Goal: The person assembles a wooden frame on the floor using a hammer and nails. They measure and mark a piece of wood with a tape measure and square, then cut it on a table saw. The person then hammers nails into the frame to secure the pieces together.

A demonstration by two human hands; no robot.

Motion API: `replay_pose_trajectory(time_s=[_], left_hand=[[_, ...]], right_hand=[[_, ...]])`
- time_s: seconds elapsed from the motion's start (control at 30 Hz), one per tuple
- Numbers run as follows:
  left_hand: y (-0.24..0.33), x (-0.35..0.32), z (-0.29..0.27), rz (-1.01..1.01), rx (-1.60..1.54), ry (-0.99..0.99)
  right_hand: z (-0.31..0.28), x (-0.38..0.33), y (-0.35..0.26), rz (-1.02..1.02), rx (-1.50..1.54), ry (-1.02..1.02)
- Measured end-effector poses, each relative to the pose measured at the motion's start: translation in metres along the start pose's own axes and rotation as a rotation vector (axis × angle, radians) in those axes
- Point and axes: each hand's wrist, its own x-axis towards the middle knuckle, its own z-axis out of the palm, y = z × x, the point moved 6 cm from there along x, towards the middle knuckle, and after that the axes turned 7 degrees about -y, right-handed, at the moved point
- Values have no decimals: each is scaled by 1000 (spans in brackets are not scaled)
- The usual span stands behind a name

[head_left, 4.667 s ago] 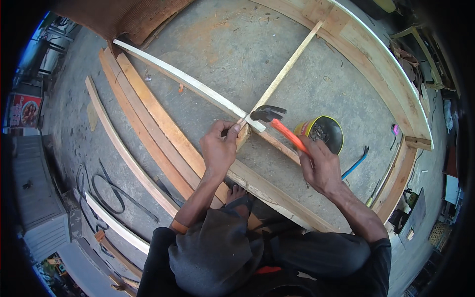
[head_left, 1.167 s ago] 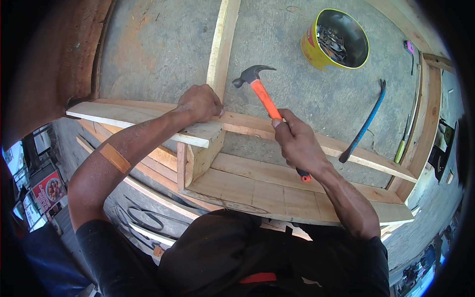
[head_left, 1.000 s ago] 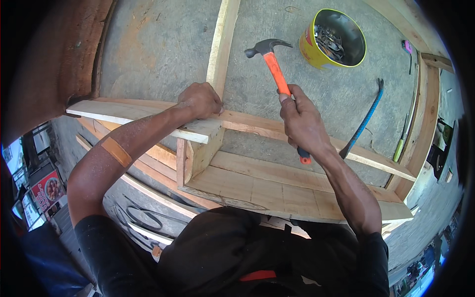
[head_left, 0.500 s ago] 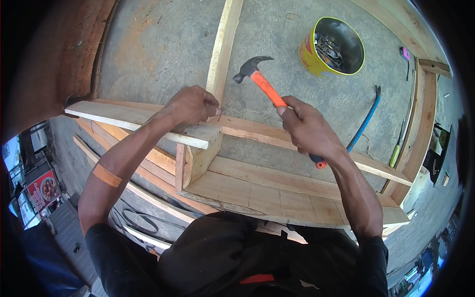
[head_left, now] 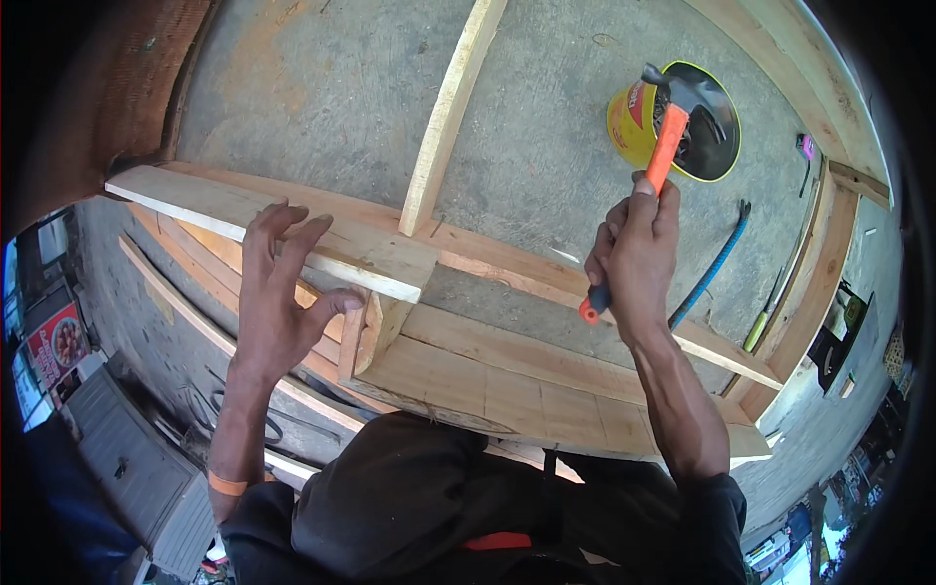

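Showing orange along its handle (head_left: 664, 154), the claw hammer (head_left: 672, 125) seems dark-headed.

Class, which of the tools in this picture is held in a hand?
The orange-handled hammer: the right hand grips it, while neither hand holds the blue bar or the green-handled tool.

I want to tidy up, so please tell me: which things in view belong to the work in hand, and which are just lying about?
In the work: hammer in right hand, wooden board near left hand, crosspiece meeting the rail, perhaps the yellow bucket.

Apparently just lying about: blue pry bar, green-handled tool, pink tool.
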Motion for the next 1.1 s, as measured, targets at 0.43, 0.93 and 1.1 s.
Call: replay_pose_trajectory(time_s=[0.43, 0.93, 1.1], left_hand=[[18, -50, 83, -519, -802, -142], [14, -58, 81, -487, -774, -96], [20, -38, 72, -435, -771, -96]], right_hand=[[41, 7, 1, 118, -682, -574], [38, -11, -11, 275, -348, -492], [39, -44, 61, -523, -1121, -689]])
